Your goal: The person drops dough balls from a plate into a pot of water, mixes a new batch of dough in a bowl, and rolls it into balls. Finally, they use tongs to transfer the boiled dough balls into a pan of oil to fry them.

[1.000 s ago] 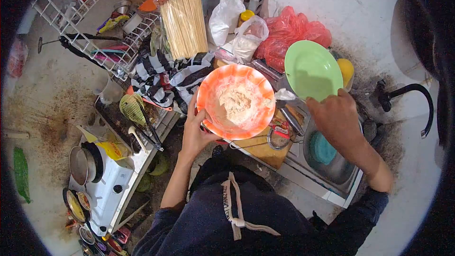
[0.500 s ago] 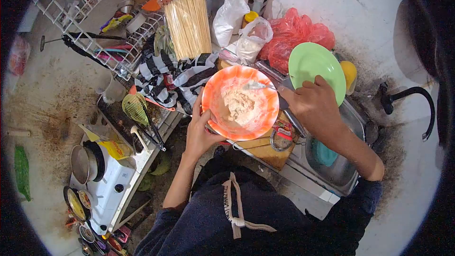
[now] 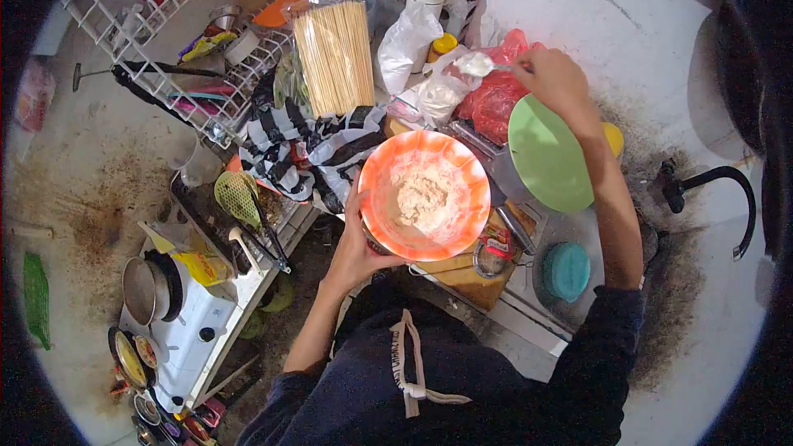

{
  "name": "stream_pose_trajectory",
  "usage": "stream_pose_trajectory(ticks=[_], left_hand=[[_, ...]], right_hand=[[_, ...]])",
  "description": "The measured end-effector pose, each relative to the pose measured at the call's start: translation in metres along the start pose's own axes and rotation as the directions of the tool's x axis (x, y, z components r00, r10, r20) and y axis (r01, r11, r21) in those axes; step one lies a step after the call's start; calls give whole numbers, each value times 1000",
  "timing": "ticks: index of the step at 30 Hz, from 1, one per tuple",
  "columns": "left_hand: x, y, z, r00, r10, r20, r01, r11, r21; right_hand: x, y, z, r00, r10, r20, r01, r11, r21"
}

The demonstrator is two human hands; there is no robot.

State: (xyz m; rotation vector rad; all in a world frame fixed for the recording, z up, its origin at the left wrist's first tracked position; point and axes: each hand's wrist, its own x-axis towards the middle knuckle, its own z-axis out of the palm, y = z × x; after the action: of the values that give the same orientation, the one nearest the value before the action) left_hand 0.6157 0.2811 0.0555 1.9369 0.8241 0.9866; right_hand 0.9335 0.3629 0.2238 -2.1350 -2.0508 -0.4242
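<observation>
My left hand (image 3: 361, 249) grips the orange-and-white bowl (image 3: 473, 190) by its left rim, fingers wrapped under it. Inside lies a lumpy, pale wet mixture (image 3: 421, 198) with white powder round it. Farther up, my right hand (image 3: 553, 78) is closed on a spoon (image 3: 500, 68) whose head carries a heap of white powder (image 3: 474, 64). That spoon is over the opened plastic bag of white powder (image 3: 438, 97), beside a red plastic bag (image 3: 487, 107). Below my right forearm a green plate (image 3: 545, 157) leans at a tilt.
Under the bowl are a wooden cutting board (image 3: 475, 285), a knife (image 3: 516, 230) and a small strainer (image 3: 491, 261). The sink with a teal bowl (image 3: 567, 271) and a black faucet (image 3: 710, 169) is at right. Skewers (image 3: 334, 58) stand behind; a stove (image 3: 190, 322) is at left.
My right hand has lifted the spoon out of the bowl and moved up to the powder bag; the spoon now bears white powder. My left hand and the bowl have shifted slightly down and right.
</observation>
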Motion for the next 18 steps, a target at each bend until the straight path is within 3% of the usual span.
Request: stream_pose_trajectory(ticks=[1, 4, 8, 11, 13, 14, 16, 18], left_hand=[[-1, -3, 1, 998, -62, 13, 63, 996, -59], [-2, 2, 2, 986, -158, 61, 166, 969, -182], [-2, 6, -1, 983, -171, 74, 182, 963, -199], [-4, 0, 0, 994, -97, 48, 99, 994, -42], [-3, 8, -2, 978, -194, 78, 207, 951, -230], [-4, 6, -1, 978, -195, 77, 208, 951, -231], [-6, 3, 2, 981, -184, 58, 192, 959, -210], [-5, 3, 3, 984, -171, 56, 179, 958, -223]], right_hand=[[10, -7, 4, 992, 19, 123, -8, 995, -96], [31, -33, 20, 987, 18, 161, 19, 975, -223], [43, -40, 55, 985, -111, 135, 129, 983, -133], [41, -54, 60, 987, -95, 132, 114, 983, -145], [41, -52, 73, 985, -124, 119, 144, 973, -183], [40, -48, 76, 985, -125, 120, 146, 972, -183], [35, -43, 74, 980, -38, 195, 32, 999, 34], [39, -17, 100, 981, -12, 196, -6, 996, 91]])
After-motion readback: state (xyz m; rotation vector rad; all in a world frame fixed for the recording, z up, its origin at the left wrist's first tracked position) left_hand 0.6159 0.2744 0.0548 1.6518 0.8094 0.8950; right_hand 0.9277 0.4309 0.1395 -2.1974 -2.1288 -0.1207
